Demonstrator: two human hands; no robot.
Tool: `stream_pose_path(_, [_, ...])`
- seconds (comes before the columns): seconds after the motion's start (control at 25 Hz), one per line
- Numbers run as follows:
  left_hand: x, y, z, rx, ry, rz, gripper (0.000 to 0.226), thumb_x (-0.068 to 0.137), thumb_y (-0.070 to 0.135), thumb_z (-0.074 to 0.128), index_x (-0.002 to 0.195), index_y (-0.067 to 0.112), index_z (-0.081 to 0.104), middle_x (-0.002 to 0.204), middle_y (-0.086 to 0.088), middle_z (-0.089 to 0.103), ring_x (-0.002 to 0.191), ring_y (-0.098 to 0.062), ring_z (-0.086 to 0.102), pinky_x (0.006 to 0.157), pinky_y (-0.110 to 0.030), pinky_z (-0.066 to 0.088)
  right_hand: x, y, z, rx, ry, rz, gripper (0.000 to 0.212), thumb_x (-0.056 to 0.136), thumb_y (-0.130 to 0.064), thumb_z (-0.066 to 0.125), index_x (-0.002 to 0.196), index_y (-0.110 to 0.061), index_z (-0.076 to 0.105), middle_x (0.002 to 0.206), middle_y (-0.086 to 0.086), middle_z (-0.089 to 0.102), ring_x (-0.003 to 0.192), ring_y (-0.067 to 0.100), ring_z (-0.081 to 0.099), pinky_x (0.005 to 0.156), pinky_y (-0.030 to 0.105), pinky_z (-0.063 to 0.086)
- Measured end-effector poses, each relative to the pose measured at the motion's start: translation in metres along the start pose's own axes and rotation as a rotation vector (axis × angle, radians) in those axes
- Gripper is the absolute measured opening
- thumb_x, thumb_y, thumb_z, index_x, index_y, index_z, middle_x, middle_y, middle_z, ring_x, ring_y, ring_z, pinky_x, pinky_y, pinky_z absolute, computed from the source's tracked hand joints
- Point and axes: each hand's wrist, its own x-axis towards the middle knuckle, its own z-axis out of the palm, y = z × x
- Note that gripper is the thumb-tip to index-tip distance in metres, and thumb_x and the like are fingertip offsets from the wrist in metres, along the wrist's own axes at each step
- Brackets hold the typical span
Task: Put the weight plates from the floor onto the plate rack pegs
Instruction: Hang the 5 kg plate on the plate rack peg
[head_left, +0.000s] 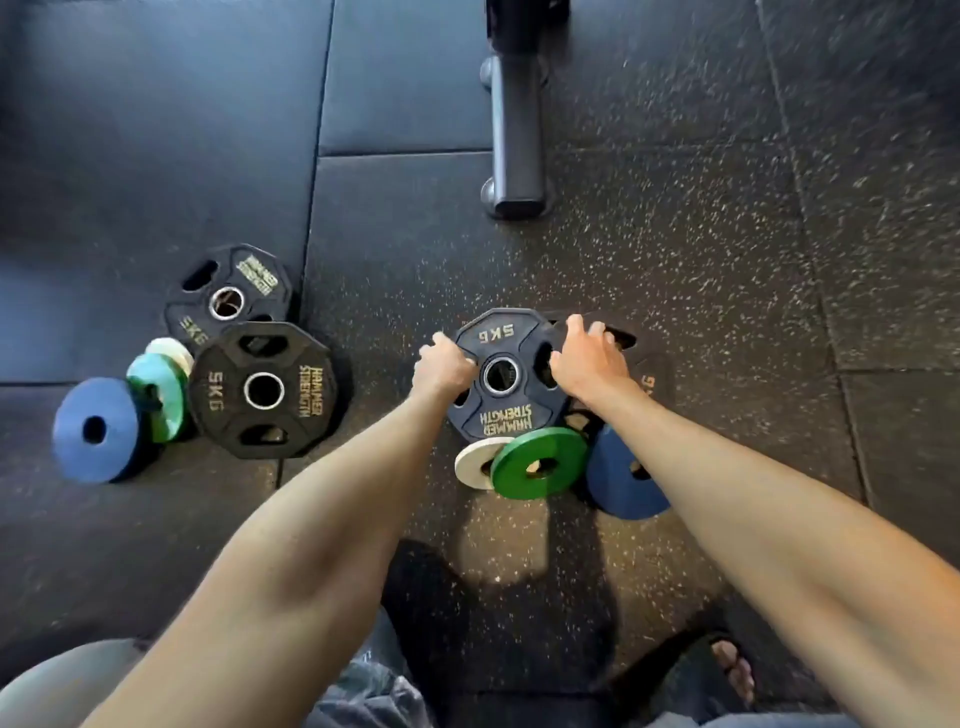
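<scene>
Two grips, both yours, are on the one black plate in the middle of the floor. Your left grip is curled over its left rim, and your right grip is curled over its right rim.

Yes, and the plate sits square between them. Your knuckles are at the rim on each side, and its steel-ringed hole lies midway between your wrists. Your right thumb lies by the right slot. How deep your left fingers reach I cannot tell.

Which way does it face you?

Face up, hole toward you. It is round, so it has no long side. The line through its two side slots runs left to right, from one grip to the other. The "5KG" mark is at the far edge and the brand lettering at the near edge, both upside down to you.

What lies about it?

Its right part overlaps a second black plate, and your right fingertips are near that plate's slot. At its near edge lie a white disc, a green disc partly over the white one, and a blue disc beside your right forearm. Whether your plate is off the floor I cannot tell.

And to your left?

Well apart, a pair of black plates lies overlapped, with three small discs beside them. A black bar lies on the floor beyond your plate.
</scene>
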Motion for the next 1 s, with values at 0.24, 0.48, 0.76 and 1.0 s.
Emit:
stream_pose_path(0.24, [0.062,-0.046,0.064,0.015,-0.001,-0.166,0.056,0.094,0.020,0.055,0.140,-0.002,0.029,0.141,-0.025,0.045,0.129,-0.041,0.047,0.101,-0.045,0.042,0.048,0.019,0.069,-0.037,0.007,0.068,0.066,0.100,-0.024,0.047,0.154,-0.009,0.013,0.139,0.023,0.049,0.123,0.041,0.052,0.090,0.045,0.045])
stream_pose_path(0.48, [0.069,-0.052,0.086,-0.071,0.062,-0.108,0.051,0.094,0.008,0.055,0.136,-0.004,0.029,0.135,-0.026,0.052,0.125,-0.042,0.051,0.098,-0.045,0.045,0.055,0.026,0.092,0.110,0.160,0.048,0.064,0.096,-0.006,0.037,0.154,-0.012,0.011,0.119,0.021,0.062,0.104,0.039,0.059,0.073,0.041,0.042])
stream_pose_path(0.76, [0.023,-0.030,0.038,-0.097,0.155,-0.008,0.050,0.092,0.004,0.058,0.132,-0.005,0.030,0.126,-0.027,0.059,0.117,-0.041,0.057,0.091,-0.043,0.046,0.015,0.016,0.055,0.244,0.331,0.010,0.047,0.097,-0.014,0.043,0.141,-0.016,0.027,0.104,0.016,0.066,0.091,0.038,0.061,0.067,0.037,0.036])
stream_pose_path(1.0, [-0.071,0.028,-0.087,-0.169,0.234,0.027,0.060,0.091,0.005,0.061,0.139,-0.005,0.026,0.132,-0.025,0.057,0.124,-0.041,0.054,0.099,-0.042,0.044,-0.058,-0.032,-0.074,0.292,0.512,-0.119,0.044,0.097,-0.015,0.048,0.138,-0.011,0.031,0.102,0.019,0.066,0.092,0.040,0.063,0.070,0.037,0.037])
